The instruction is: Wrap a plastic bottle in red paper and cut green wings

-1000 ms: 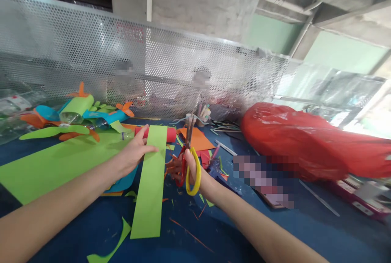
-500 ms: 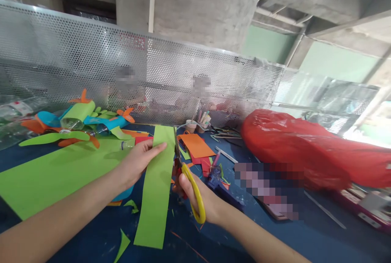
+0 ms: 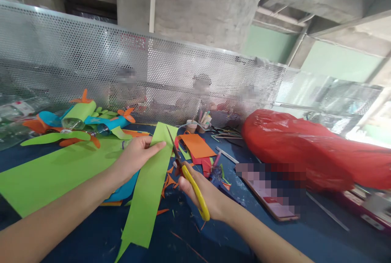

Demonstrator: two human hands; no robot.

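Over the last half second, the biggest change we see is at the top of the green strip [image 3: 149,189]. A dark blade of the scissors [image 3: 187,174] now lies across its upper right corner, where before it ran beside the right edge. The strip leans further too, its lower end swung left over the tabletop [image 3: 305,234] toward us. We judge from this that paper and blade have met, and that the cutting is now at that corner — though we cannot tell whether the second blade is hidden behind the paper, or how wide the pair is spread.

Our left hand [image 3: 134,157] is closed in a pinch on the strip near its top, thumb across the front, fingers going behind. Our right hand [image 3: 210,198] is curled round the scissors' handles (the yellow loop is the one we see plainly), with the blades pointing up and left, just to the right of the left thumb.

Close by, orange scraps [image 3: 168,183] lie just right of the strip, and an orange sheet [image 3: 200,145] rests beyond the scissors. The large green sheet [image 3: 61,169] spreads under our left forearm, and the bottle models [image 3: 73,114] sit past it. Well off to the right — clear of both hands — is the red bag [image 3: 290,149].
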